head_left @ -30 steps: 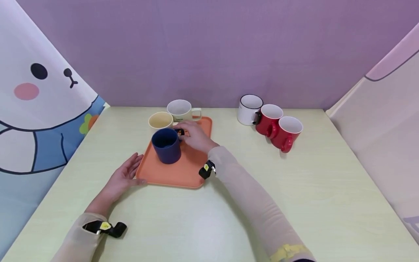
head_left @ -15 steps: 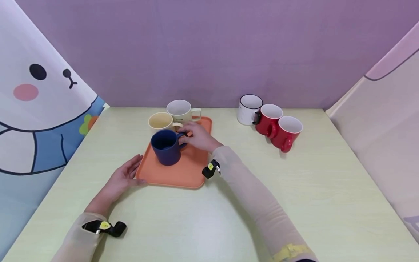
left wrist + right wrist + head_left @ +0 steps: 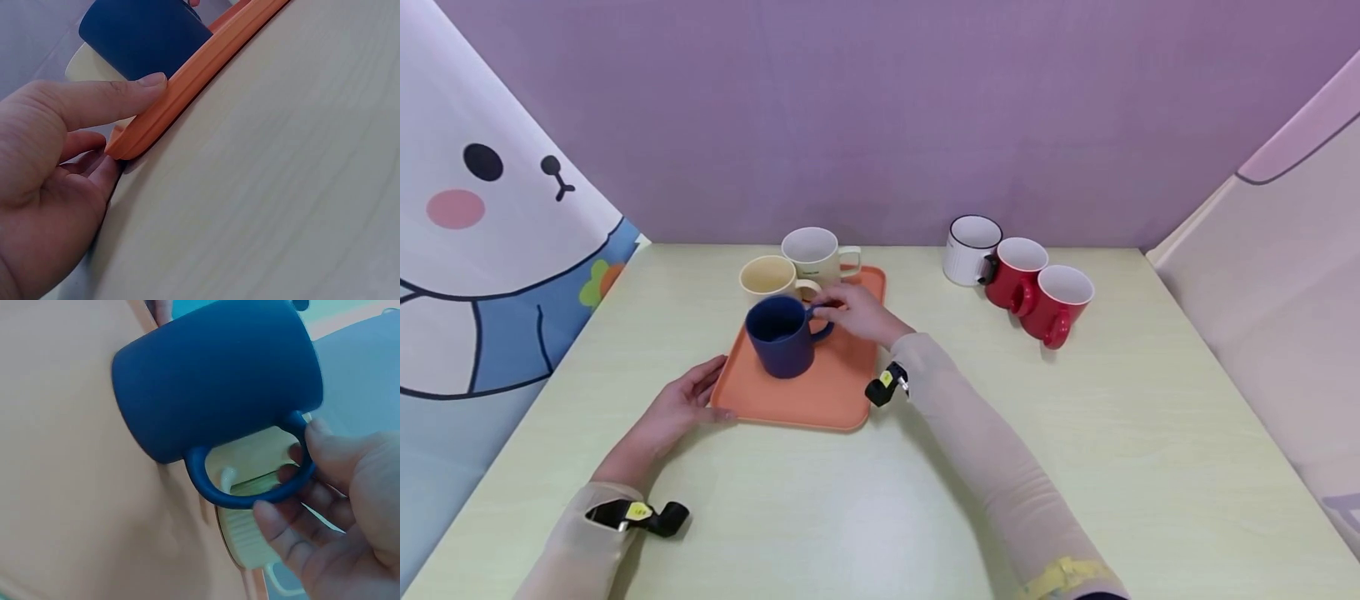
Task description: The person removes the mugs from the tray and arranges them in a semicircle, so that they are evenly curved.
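Note:
A dark blue mug (image 3: 782, 337) stands upright on an orange tray (image 3: 805, 408), its handle turned to the right. My right hand (image 3: 856, 312) holds that handle (image 3: 222, 499) at its upper part, with thumb and fingertips around the loop in the right wrist view. My left hand (image 3: 679, 410) grips the near left corner of the tray, the thumb on the front rim and the fingers at the side in the left wrist view. Behind the blue mug are a pale yellow mug (image 3: 767, 277) and a cream mug (image 3: 812, 254), both with handles pointing right.
To the right of the tray, a white mug with a black rim (image 3: 967, 258) and two red mugs (image 3: 1011, 271) stand close together on the pale wooden table (image 3: 880, 508). A purple backdrop (image 3: 880, 125) rises behind the table.
My right hand has shifted slightly right along the blue mug's handle, leaving more of the loop and the yellow mug's handle visible. The blue mug has barely moved; my left hand stays at the tray.

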`<state>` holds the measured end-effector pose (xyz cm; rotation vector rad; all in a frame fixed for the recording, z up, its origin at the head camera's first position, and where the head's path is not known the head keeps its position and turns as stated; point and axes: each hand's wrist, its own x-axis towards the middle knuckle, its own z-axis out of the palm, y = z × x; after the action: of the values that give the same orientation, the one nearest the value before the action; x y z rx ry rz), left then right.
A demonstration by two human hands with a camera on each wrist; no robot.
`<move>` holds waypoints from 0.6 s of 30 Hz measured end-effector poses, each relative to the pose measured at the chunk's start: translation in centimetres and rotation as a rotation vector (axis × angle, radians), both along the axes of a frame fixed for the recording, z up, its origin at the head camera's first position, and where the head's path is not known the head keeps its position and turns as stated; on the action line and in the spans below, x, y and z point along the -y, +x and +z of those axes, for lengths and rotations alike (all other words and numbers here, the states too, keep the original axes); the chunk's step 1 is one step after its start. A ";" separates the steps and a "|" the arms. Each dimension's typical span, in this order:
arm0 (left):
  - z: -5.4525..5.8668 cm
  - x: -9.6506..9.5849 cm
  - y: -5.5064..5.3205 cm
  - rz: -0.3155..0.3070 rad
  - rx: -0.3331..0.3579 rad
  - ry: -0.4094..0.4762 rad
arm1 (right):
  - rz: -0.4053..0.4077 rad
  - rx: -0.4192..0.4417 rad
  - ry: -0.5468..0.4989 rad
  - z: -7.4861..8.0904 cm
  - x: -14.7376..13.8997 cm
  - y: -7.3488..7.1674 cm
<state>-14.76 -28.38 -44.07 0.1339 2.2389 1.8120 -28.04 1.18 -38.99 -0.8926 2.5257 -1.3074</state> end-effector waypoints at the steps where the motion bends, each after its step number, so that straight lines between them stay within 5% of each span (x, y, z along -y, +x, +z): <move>1: 0.0 0.0 0.0 -0.001 -0.002 0.000 | 0.007 0.005 0.004 -0.1 -0.1 0.0; 18: -0.2 0.1 -0.1 -0.010 -0.032 -0.009 | 0.075 0.034 0.034 0.1 -1.0 0.2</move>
<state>-14.87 -28.49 -44.32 0.1736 2.2641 1.8063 -27.86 2.15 -38.90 -0.9407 2.4556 -1.2436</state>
